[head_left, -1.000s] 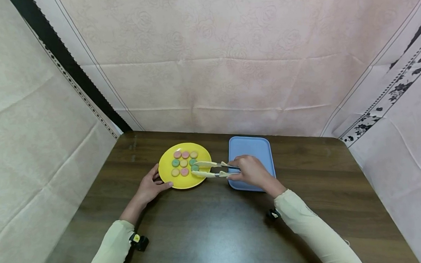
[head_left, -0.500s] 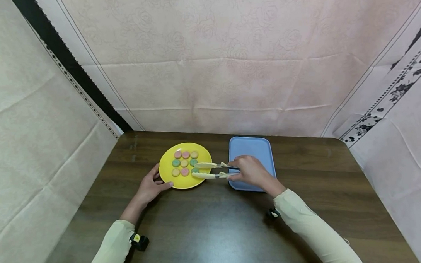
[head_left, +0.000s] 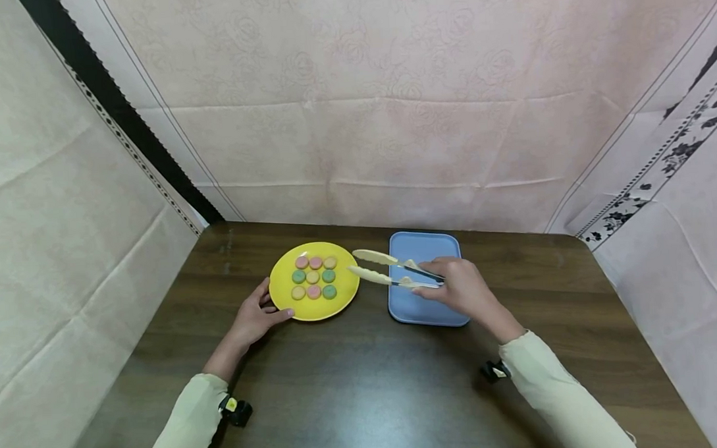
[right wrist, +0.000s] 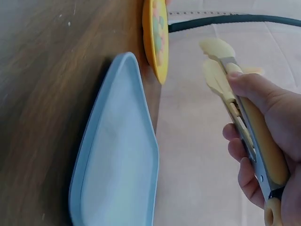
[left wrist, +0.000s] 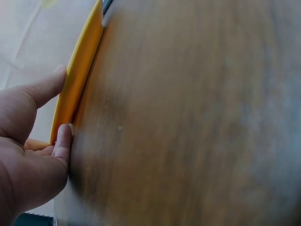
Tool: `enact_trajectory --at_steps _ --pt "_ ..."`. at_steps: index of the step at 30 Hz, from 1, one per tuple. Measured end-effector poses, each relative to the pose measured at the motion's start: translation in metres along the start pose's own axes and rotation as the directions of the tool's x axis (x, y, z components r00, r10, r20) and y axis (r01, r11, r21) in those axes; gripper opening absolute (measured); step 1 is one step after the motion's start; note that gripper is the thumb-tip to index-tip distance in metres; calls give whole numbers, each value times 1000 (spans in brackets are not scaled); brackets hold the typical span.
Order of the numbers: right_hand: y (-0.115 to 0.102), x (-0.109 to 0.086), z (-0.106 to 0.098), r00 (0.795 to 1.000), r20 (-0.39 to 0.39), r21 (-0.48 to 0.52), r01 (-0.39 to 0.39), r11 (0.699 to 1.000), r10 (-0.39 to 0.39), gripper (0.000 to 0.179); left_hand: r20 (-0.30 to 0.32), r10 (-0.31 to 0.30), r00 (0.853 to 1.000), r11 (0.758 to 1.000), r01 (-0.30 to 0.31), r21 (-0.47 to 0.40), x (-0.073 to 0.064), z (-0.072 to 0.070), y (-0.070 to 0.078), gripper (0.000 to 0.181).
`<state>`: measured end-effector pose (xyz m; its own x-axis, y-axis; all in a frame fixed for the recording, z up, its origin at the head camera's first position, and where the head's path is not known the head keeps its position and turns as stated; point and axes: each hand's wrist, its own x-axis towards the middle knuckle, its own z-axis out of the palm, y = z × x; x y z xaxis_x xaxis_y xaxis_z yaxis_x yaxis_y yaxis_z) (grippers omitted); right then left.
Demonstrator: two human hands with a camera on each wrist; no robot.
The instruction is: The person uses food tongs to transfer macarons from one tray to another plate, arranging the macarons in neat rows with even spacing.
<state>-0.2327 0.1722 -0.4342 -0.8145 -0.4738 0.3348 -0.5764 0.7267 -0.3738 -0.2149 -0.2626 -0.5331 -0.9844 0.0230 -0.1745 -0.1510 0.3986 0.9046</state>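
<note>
Several small round macarons (head_left: 313,277) in pink, pale yellow and green lie in rows on a yellow plate (head_left: 283,279). My left hand (head_left: 255,323) holds the plate's near left edge, thumb along the rim. In the left wrist view, its fingers curl at the plate's side (left wrist: 77,80), low by the table. My right hand (head_left: 464,289) grips cream-tipped tongs (head_left: 374,266) above a blue tray (head_left: 429,310). The tongs' tips are apart, with nothing between them, and point toward the plate's right rim. In the right wrist view, the tongs (right wrist: 261,141) are raised over the bare tray (right wrist: 117,155).
Plate and tray stand side by side on a dark wooden table (head_left: 364,382), near its far edge. Patterned pale cloth (head_left: 355,118) hangs behind the table and along both sides. Each wrist wears a small black camera.
My right hand has moved right and drawn the tongs back from the green macarons to the space above the tray. The left hand and plate have stayed in place.
</note>
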Motion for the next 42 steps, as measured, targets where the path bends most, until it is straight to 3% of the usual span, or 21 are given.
enact_trajectory --at_steps 5,9,18,24,32,39,42 --pt "10 -16 -15 990 -103 33 -97 995 100 54 2 3 1000 1000 -3 -13 1 -1 -1 108" --pt "21 -28 -23 972 -184 1 -149 989 147 53 5 7 1000 1000 -6 -24 1 -1 -1 109" --pt "48 -62 -38 906 -280 -13 -335 942 318 58 5 -13 1000 1000 13 -28 1 -1 -2 110" --pt "70 -88 -46 867 -352 -51 -394 918 353 61 7 -17 1000 999 17 -35 2 -1 -2 111" --pt "95 -116 -54 817 -355 -42 -499 866 454 68 7 -18 1000 1000 18 -11 3 -2 -2 110" --pt "112 -128 -53 766 -356 -10 -576 817 535 71 14 -22 1000 1000 22 -6 3 -1 -2 110" --pt "119 -131 -51 759 -333 -6 -596 803 560 73 13 -19 1000 1000 19 1 4 -1 -3 110"
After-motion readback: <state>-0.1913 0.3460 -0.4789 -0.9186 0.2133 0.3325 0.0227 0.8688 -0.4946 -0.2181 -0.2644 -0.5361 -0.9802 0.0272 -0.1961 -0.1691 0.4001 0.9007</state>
